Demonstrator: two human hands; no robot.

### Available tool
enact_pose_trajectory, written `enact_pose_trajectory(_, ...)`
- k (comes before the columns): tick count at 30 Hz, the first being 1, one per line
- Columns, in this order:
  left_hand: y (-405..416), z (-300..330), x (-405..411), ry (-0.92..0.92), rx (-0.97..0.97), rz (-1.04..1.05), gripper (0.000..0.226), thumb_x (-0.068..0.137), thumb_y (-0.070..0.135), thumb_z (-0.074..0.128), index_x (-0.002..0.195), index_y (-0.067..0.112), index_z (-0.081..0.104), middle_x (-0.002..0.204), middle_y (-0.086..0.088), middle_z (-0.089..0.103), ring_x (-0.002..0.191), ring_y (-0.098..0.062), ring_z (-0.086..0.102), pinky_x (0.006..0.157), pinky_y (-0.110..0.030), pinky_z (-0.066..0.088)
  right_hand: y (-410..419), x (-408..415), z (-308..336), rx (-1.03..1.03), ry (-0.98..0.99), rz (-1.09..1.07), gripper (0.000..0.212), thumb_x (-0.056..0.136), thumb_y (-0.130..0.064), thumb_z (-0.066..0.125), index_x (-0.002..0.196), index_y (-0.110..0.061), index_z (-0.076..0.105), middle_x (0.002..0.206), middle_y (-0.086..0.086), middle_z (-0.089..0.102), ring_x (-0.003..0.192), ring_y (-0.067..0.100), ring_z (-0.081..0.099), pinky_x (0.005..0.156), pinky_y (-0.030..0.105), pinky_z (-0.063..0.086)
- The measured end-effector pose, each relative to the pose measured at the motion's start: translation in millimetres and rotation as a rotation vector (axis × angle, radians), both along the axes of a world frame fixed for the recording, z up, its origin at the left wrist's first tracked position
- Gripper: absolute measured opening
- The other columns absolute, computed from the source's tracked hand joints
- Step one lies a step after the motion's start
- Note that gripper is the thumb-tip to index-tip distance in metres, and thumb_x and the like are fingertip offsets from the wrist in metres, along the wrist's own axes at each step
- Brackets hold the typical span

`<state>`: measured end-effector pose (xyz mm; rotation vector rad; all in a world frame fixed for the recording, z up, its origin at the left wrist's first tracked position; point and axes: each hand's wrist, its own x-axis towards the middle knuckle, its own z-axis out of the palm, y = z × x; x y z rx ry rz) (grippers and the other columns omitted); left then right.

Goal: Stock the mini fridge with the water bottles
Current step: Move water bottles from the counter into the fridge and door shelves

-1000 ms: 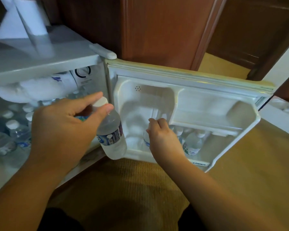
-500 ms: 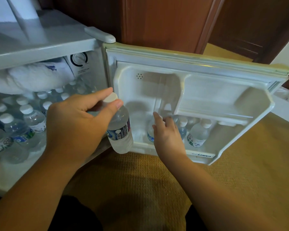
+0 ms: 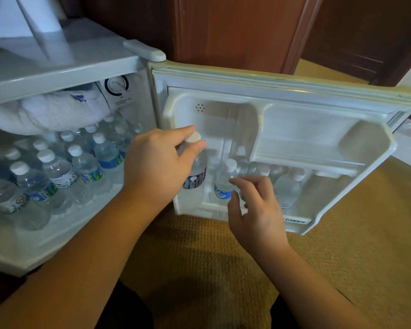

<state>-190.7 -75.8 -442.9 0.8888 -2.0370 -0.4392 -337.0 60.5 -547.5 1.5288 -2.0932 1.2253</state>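
The white mini fridge (image 3: 64,74) stands open, its door (image 3: 282,86) swung out to the right. My left hand (image 3: 157,165) pinches the white cap of a clear water bottle (image 3: 195,181) that stands upright at the left end of the door's bottom shelf (image 3: 199,208). Beside it on that shelf stands a blue-labelled bottle (image 3: 224,184), and further right another bottle (image 3: 290,188). My right hand (image 3: 256,210) hovers just in front of the blue-labelled bottle, fingers loosely curled, holding nothing. Several capped bottles (image 3: 59,172) fill the fridge's main compartment.
A thick lump of frost (image 3: 48,112) bulges from the freezer box above the bottles, next to the thermostat dial (image 3: 116,85). The door's upper shelf (image 3: 306,138) holds nothing. Woven tan carpet (image 3: 211,269) covers the floor; dark wooden panels (image 3: 235,27) rise behind the fridge.
My left hand carried its bottle rightward into the left end of the door shelf. My right hand let go of the blue-labelled bottle and drew back toward me.
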Motion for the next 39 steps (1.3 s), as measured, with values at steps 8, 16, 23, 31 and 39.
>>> enact_pose_trajectory(8,-16,-6,-35,-0.219,0.025,-0.026,0.042,0.097,0.041,0.068,0.135,0.022,0.069,0.115,-0.006,0.077,0.107,-0.027,0.07,0.092,-0.038,0.055,1,-27,110,-0.219,0.343,-0.006,0.025,0.09,-0.006,0.066,0.114,-0.003,0.074,0.11,0.02,0.063,0.098,0.04,0.06,0.084,0.049,0.047)
enact_pose_trajectory(16,-20,-42,-50,-0.27,0.163,-0.095,0.041,0.1,0.032,0.064,0.139,0.018,0.062,0.113,-0.009,0.071,0.102,-0.026,0.067,0.095,-0.039,0.055,-38,-92,188,0.151,0.397,-0.232,0.053,0.099,-0.048,0.046,0.148,-0.027,0.049,0.139,0.01,0.056,0.135,0.037,0.045,0.123,0.058,0.019)
enact_pose_trajectory(23,-24,-62,-57,-0.552,0.155,-0.094,0.029,0.103,0.028,0.056,0.129,0.016,0.062,0.104,-0.011,0.067,0.095,-0.029,0.062,0.084,-0.041,0.054,-52,-116,192,0.545,0.278,-0.272,0.065,0.101,-0.069,0.018,0.15,-0.033,0.04,0.144,0.014,0.052,0.139,0.042,0.043,0.118,0.067,0.021)
enact_pose_trajectory(31,-28,-64,-58,-0.666,0.175,-0.042,0.028,0.099,0.009,0.058,0.126,0.012,0.061,0.107,-0.007,0.065,0.095,-0.026,0.063,0.083,-0.039,0.056,-49,-120,187,0.577,0.295,-0.269,0.062,0.101,-0.068,0.017,0.144,-0.034,0.046,0.139,0.01,0.056,0.134,0.04,0.046,0.117,0.07,0.019)
enact_pose_trajectory(39,-10,-41,-53,-0.711,0.136,-0.017,0.038,0.097,0.017,0.065,0.133,0.01,0.058,0.124,-0.006,0.059,0.108,-0.026,0.061,0.089,-0.036,0.054,-54,-133,191,0.593,0.289,-0.274,0.066,0.101,-0.072,0.016,0.145,-0.033,0.045,0.143,0.01,0.055,0.137,0.04,0.044,0.118,0.071,0.016)
